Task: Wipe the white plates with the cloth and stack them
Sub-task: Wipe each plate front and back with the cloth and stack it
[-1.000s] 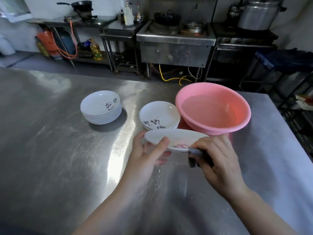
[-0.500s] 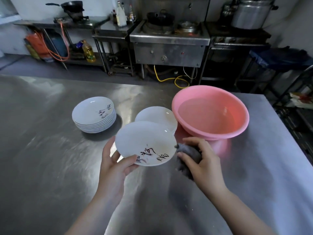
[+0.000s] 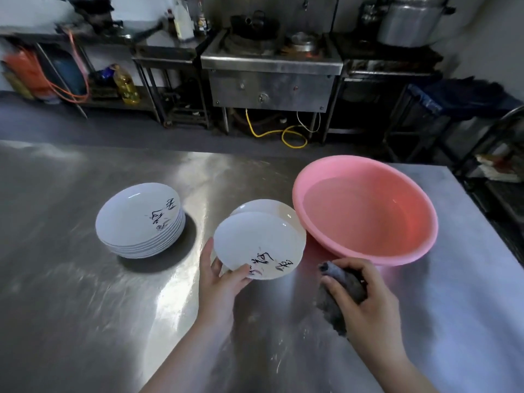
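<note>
Plate in one hand, cloth in the other, both over the steel bench (image 3: 71,307)

Left hand (image 3: 219,282) pinches the near rim of a white plate (image 3: 256,243) w/ black writing, tilted toward the camera, in front of a 2nd plate (image 3: 263,207) just beside the pink basin (image 3: 365,208) of water. Right hand (image 3: 365,302) is curled round a grey cloth (image 3: 340,290), apart from the plate. Stack of plates (image 3: 140,219) sits to the left, toward the bench's far edge

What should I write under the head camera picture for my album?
Left hand holds a white plate, right hand grips a grey cloth beside a pink basin.
</note>
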Tool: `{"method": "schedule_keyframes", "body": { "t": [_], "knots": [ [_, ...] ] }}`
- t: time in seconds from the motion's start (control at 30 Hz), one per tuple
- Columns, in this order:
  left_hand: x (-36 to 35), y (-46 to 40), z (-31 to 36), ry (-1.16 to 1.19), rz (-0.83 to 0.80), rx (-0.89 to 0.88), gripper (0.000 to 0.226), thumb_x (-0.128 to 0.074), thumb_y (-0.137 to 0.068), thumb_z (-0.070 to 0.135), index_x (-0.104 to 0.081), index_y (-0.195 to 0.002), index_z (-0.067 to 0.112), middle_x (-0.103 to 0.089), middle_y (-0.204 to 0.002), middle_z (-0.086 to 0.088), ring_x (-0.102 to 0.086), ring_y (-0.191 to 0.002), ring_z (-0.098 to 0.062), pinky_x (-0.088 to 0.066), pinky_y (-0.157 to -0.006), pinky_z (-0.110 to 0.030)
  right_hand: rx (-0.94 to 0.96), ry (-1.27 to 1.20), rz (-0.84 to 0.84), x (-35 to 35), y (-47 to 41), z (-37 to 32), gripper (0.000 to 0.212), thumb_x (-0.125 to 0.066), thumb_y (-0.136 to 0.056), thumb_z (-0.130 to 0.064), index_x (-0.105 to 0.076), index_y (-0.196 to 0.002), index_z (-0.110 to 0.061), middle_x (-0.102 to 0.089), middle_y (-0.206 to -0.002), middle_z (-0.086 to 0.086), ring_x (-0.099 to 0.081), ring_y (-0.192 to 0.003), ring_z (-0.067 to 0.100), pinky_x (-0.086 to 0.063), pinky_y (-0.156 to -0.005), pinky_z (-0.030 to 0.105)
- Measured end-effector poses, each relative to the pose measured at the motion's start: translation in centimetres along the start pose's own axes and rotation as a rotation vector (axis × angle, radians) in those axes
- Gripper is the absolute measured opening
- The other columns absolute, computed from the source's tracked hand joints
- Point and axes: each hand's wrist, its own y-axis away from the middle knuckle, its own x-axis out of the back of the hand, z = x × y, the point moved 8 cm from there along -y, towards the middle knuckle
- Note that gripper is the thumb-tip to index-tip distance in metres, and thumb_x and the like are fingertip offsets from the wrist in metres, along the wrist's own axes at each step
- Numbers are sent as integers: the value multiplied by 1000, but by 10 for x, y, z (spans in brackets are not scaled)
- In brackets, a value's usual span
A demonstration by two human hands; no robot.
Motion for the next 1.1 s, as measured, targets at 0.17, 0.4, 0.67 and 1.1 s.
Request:
{"method": "schedule_keyframes", "body": {
  "t": [0.17,0.4,0.67,1.1],
  "knots": [
    [-18,-10,5,-238,-165,-76,107,-73,-71,-21,-24,-146,39,-52,-132,18,-63,-109,-3,-56,-76,-18,39,12,-30,-20,0,-8,28,-76,-77,-20,-63,-96,-36,-68,-94,-13,-67,-82,11,-57,-68,39],
    [-20,-25,15,-773,-66,-263,111,-97,-54,13,-36,-146,25,-58,-123,1,-47,-119,-28,-45,-101,-43,99,-19,-89,-42,0,-18,33,-78,-76,-11,-62,-91,-37,-67,-93,-10,-64,-88,6,-45,-72,8],
    [-8,-36,-8,-894,45,-240,115,-96,-57,26,-29,-151,18,-21,-150,-4,-23,-141,-25,-29,-117,-45,111,-37,-66,-37,-1,-19,35,-77,-76,-12,-61,-91,-40,-67,-93,-11,-64,-89,6,-44,-74,7],
    [126,-46,64,-909,256,-350,47,-78,-80,7,-56,-116,29,-52,-117,8,-60,-92,0,-45,-76,-9,109,-42,-234,-126,2,-48,30,-80,-76,-19,-62,-88,-39,-66,-93,-15,-62,-88,3,-47,-74,19]
  ]
}}
